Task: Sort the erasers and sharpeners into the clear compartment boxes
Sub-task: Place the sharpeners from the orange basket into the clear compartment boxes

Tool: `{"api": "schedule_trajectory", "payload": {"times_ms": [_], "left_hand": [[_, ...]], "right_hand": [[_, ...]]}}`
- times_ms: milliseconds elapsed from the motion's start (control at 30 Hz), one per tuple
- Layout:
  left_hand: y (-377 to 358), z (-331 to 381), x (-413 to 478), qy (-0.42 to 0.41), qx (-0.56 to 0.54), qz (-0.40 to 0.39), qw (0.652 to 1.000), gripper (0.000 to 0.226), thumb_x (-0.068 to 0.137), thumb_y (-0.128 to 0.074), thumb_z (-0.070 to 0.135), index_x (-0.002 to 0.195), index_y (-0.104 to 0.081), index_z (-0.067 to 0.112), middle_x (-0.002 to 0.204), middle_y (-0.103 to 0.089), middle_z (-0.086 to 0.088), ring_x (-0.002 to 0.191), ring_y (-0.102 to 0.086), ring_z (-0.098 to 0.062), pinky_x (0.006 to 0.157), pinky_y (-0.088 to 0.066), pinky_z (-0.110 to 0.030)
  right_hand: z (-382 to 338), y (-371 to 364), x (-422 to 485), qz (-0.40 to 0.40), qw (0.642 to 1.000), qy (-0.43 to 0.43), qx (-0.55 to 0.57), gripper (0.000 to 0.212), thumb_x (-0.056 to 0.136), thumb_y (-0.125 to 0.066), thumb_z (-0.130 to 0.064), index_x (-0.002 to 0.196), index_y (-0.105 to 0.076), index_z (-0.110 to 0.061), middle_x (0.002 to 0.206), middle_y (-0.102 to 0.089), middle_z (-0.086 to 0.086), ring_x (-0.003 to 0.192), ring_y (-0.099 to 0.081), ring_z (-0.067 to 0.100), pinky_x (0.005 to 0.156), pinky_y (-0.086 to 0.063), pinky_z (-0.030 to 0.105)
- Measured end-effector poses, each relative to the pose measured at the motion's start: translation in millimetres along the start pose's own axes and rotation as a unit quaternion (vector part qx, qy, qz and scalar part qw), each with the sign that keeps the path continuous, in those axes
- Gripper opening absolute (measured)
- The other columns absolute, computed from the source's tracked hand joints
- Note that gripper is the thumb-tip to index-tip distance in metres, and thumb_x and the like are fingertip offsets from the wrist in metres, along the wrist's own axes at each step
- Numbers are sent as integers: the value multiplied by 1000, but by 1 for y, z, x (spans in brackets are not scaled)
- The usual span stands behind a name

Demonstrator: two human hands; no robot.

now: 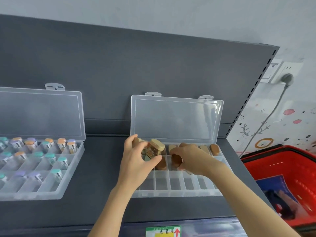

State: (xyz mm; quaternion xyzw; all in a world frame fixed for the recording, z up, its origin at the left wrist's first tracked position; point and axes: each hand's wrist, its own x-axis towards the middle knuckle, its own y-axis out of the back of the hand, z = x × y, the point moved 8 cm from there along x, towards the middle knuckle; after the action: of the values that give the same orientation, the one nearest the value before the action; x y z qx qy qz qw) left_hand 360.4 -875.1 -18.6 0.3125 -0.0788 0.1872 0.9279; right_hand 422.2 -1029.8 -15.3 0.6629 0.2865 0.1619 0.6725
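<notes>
A brown piece [176, 159] was pinched by the curled fingers of the right hand [193, 158] over a middle-row compartment of the open clear box [177, 193] at frame centre. A beige-capped bundle [154, 148] was gripped in the left hand [136, 156] over the box's back-left corner. A second clear box [51, 194] was seen at left, and a red basket [256, 165] at right.

The shelf-edge label [163, 231] reads "卷笔刀" beside a red upward arrow.
</notes>
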Motion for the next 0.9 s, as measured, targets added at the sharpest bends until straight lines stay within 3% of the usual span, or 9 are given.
{"api": "schedule_trajectory", "payload": {"times_ms": [200,300,400,500,600,733,900], "left_hand": [[-5,0,-4,8,-1,12,1000,46,74,-77,39,114,-62,21,146,-24,10,129,-33,-8,94,-36,-20],[-6,0,-5,8,-4,19,1000,46,73,-78,38,113,-62,21,145,-25,11,128,-34,-7,94,-36,-20],[-9,-2,-5,10,-5,21,1000,48,73,-78,40,114,-61,22,145,-25,12,128,-35,-9,96,-41,-23],[-15,-2,-6,8,-12,16,1000,49,72,-78,41,115,-61,23,144,-25,14,128,-37,-10,100,-44,-29],[-19,-1,-7,4,-16,13,1000,49,72,-78,41,114,-62,23,143,-25,14,127,-37,-10,101,-45,-31],[-20,0,-6,4,-18,11,1000,48,72,-78,40,114,-62,23,143,-25,15,128,-37,-11,101,-45,-36],[-23,5,-2,-3,-16,10,1000,47,72,-78,43,112,-62,24,143,-26,13,130,-35,-13,104,-44,-41]], "right_hand": [[3,-6,6,-18,1000,19,-5,46,83,-69,-16,123,-54,-33,114,-59,-1,95,-56,20,76,-47,23],[18,6,2,24,996,-25,85,32,82,-71,-19,111,-59,-22,108,-61,1,83,-59,20,60,-47,19],[37,19,-4,105,985,-80,115,17,83,-69,-23,93,-61,-11,95,-60,5,78,-59,24,64,-47,27],[43,18,-13,163,969,-105,153,20,84,-68,-28,80,-59,-10,84,-56,3,67,-54,20,53,-37,19],[37,10,-18,169,971,-93,141,25,85,-67,-32,76,-55,-12,81,-52,2,64,-48,19,49,-29,18],[33,-5,-21,123,981,-67,134,21,84,-68,-31,92,-64,-12,90,-46,-1,74,-49,18,53,-27,12],[37,-17,-20,88,988,-49,119,28,84,-63,-21,111,-61,-18,102,-48,0,83,-47,17,68,-38,19]]}}
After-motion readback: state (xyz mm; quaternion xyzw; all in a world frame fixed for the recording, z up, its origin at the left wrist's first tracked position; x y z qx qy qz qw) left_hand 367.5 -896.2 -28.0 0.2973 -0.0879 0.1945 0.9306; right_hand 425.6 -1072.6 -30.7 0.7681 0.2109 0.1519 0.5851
